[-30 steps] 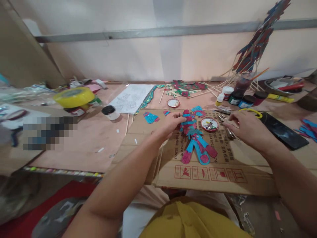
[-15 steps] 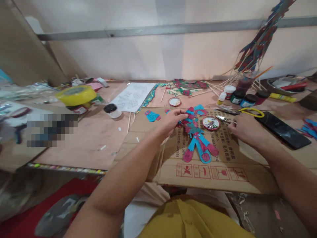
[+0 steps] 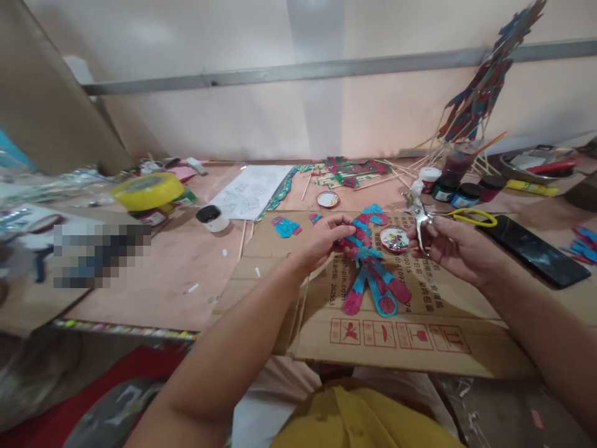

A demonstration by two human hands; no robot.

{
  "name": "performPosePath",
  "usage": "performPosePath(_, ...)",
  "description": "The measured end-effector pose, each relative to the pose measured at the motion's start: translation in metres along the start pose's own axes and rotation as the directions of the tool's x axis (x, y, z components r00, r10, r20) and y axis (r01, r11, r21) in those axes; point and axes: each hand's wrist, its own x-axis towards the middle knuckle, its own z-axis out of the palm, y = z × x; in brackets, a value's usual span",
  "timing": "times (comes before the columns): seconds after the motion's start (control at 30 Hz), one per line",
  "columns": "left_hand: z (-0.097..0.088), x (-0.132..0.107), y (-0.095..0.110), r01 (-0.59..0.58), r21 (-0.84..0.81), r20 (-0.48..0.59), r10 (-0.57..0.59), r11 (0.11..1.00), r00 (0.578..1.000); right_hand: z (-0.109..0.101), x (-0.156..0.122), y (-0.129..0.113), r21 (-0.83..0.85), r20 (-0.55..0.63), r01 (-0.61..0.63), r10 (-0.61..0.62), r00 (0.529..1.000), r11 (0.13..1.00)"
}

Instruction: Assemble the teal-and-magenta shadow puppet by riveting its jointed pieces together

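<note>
My left hand (image 3: 327, 241) is closed on the edge of a blue and magenta paper puppet (image 3: 364, 239). The puppet's striped limbs fan out over the cardboard. In my right hand (image 3: 450, 246) is a shiny metal hand tool that looks like pliers (image 3: 421, 219), raised with its handles spread. A shallow round lid of small metal fasteners (image 3: 394, 239) sits between the puppet and the tool. Two loose painted pieces, a larger one (image 3: 286, 228) and a small one (image 3: 316, 218), lie left of the puppet.
Under my hands lies a printed cardboard sheet (image 3: 298, 298). Yellow-handled scissors (image 3: 473, 217), a black phone (image 3: 534, 251) and paint jars (image 3: 465, 194) are on the right. At the left are a white jar with a black lid (image 3: 212, 218) and a yellow tape roll (image 3: 147, 190).
My right hand has lifted the metal tool off the cardboard and turned it upright, its handles now apart. My left hand stays on the puppet.
</note>
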Motion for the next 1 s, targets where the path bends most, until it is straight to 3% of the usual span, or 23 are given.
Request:
performPosePath(0.07, -0.003, 0.0, 0.003, -0.026, -0.014, -0.025, 0.026, 1.0, 0.999, 0.003, -0.002, 0.001, 0.058, -0.014, 0.166, -0.165, 0.986, 0.984)
performPosePath(0.13, -0.005, 0.0, 0.006, -0.046, -0.034, -0.048, 0.045, 0.998, 0.998, 0.003, -0.003, 0.001, 0.083, -0.038, 0.258, -0.256, 0.966, 0.962)
performPosePath(0.23, -0.005, 0.001, 0.007, -0.053, -0.074, -0.062, 0.049, 0.996, 0.997, 0.001, -0.003, 0.005, 0.003, -0.021, 0.185, -0.185, 0.983, 0.983)
performPosePath(0.33, -0.002, 0.002, 0.004, -0.039, -0.069, -0.047, 0.036, 0.997, 0.998, 0.001, -0.001, 0.01, -0.248, 0.055, 0.115, -0.105, 0.993, 0.962)
performPosePath(0.4, -0.001, 0.001, 0.002, -0.043, -0.034, -0.021, 0.042, 0.998, 0.999, 0.002, -0.002, 0.012, -0.534, 0.122, 0.184, -0.14, 0.983, 0.825)
performPosePath(0.47, -0.001, 0.0, 0.001, -0.071, 0.016, 0.005, 0.071, 0.997, 0.997, 0.003, -0.004, 0.011, -0.769, 0.2, 0.302, -0.237, 0.951, 0.563)
performPosePath(0.53, -0.002, -0.002, 0.001, -0.105, 0.086, 0.016, 0.104, 0.991, 0.994, 0.004, -0.005, 0.011, -0.861, 0.293, 0.407, -0.357, 0.887, 0.305)
performPosePath(0.63, -0.002, -0.005, 0.004, -0.159, 0.204, 0.008, 0.16, 0.966, 0.987, 0.0, -0.003, 0.015, -0.869, 0.405, 0.491, -0.479, 0.779, 0.064)
performPosePath(0.77, 0.0, -0.007, 0.007, -0.218, 0.329, 0.039, 0.218, 0.919, 0.975, -0.006, 0.0, 0.021, -0.856, 0.473, 0.51, -0.531, 0.703, -0.088)
performPosePath(1.0, 0.006, -0.009, 0.009, -0.297, 0.548, 0.075, 0.308, 0.782, 0.949, -0.006, -0.002, 0.02, -0.823, 0.539, 0.54, -0.542, 0.645, -0.176)
